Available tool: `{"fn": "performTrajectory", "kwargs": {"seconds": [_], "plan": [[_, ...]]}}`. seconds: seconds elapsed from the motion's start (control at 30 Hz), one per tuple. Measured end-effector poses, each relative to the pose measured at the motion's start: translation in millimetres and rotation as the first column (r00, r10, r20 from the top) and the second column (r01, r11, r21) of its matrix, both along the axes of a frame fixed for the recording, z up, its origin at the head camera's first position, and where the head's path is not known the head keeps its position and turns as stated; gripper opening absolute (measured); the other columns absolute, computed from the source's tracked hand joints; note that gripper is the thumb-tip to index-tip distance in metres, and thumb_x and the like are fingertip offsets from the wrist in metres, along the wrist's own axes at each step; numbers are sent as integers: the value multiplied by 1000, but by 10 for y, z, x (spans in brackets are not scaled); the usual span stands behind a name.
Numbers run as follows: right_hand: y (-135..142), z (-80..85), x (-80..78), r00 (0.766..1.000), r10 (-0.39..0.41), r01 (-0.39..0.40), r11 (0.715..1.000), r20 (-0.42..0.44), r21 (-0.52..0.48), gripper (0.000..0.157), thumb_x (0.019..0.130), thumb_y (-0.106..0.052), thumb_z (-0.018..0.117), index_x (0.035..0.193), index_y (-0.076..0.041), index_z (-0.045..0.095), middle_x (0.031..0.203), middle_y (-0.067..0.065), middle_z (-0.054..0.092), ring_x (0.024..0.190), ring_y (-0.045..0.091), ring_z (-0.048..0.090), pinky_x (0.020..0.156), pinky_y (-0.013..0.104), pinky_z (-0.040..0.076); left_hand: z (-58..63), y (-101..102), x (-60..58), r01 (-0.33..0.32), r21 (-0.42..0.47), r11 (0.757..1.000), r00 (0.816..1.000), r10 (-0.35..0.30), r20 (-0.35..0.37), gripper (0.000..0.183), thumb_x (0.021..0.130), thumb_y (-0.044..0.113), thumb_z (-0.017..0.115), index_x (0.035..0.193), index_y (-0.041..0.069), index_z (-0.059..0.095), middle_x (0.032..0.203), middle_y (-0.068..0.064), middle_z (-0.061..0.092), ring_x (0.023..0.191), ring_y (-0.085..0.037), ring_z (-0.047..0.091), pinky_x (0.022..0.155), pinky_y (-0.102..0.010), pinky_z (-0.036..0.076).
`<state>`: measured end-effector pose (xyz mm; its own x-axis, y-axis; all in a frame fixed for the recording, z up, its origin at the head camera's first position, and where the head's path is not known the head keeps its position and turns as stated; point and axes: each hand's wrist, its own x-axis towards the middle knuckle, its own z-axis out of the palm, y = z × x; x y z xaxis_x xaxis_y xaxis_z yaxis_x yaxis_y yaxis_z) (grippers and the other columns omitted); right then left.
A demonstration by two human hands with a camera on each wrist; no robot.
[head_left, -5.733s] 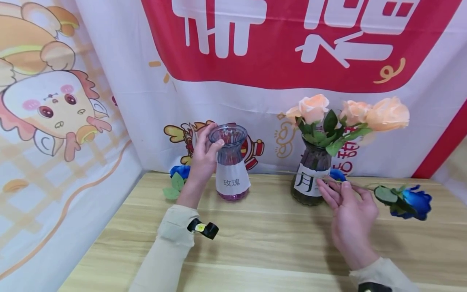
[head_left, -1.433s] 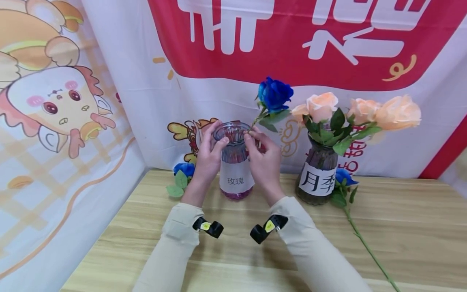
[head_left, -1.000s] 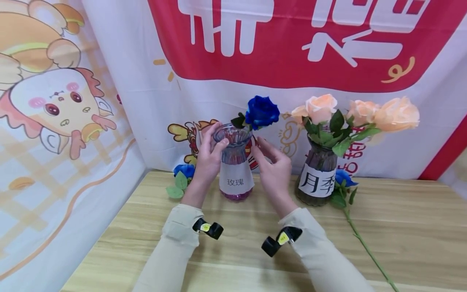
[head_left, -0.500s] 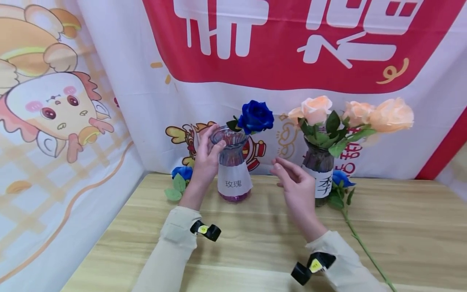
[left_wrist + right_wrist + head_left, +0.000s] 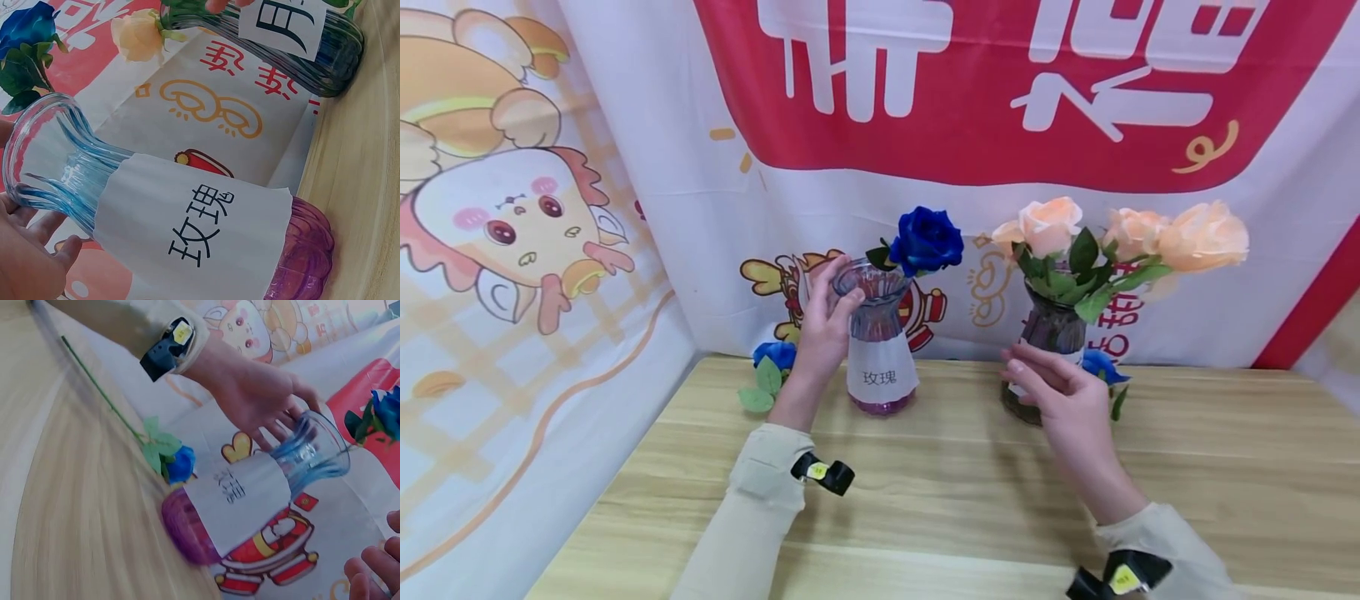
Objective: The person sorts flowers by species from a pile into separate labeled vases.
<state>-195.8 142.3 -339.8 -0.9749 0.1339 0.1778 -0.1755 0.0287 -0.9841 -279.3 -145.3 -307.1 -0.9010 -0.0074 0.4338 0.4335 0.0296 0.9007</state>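
Observation:
My left hand (image 5: 823, 325) grips the rim and neck of a clear glass vase (image 5: 882, 375), blue at the top and purple at the base, with a white paper label. One blue rose (image 5: 927, 242) stands in that vase and leans right over its rim. My right hand (image 5: 1067, 408), fingers loosely bent and holding nothing, is in front of a dark glass vase (image 5: 1054, 329) and covers most of its label. Several peach roses (image 5: 1048, 225) fill the dark vase. Behind my right hand shows another blue rose (image 5: 1101, 367); the hand and forearm hide its stem.
A further blue rose (image 5: 773, 355) lies on the wooden table (image 5: 925, 500), left of my left forearm. Its long green stem (image 5: 100, 394) shows in the right wrist view. A printed cloth (image 5: 850, 208) hangs close behind the vases.
My right hand brought a blue rose to the clear vase, lowered it in and let go. That hand then moved right to the dark vase. My left hand has stayed on the clear vase.

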Motion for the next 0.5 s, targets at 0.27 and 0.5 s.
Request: {"fn": "performTrajectory", "kwargs": {"seconds": [0.27,0.5], "plan": [[326,-86,21,999,-41,41,999,-21,-8,35,97,-22,79,127,-4,75,105,-18,81,95,-1,75,77,17,61,-4,-17,13,1,-2,1000,1000,-1,2,56,111,18,52,164,16,35,165,-11,41,150,-28,46,128,-53,35],[686,-49,79,997,-75,75,995,7,59,29,94,-20,83,122,-16,78,103,-21,80,86,-3,72,74,14,59,-4,-12,6,3,-4,1000,1000,-3,-3,57,111,19,52,165,15,34,166,-9,41,150,-28,45,129,-53,34]]}}
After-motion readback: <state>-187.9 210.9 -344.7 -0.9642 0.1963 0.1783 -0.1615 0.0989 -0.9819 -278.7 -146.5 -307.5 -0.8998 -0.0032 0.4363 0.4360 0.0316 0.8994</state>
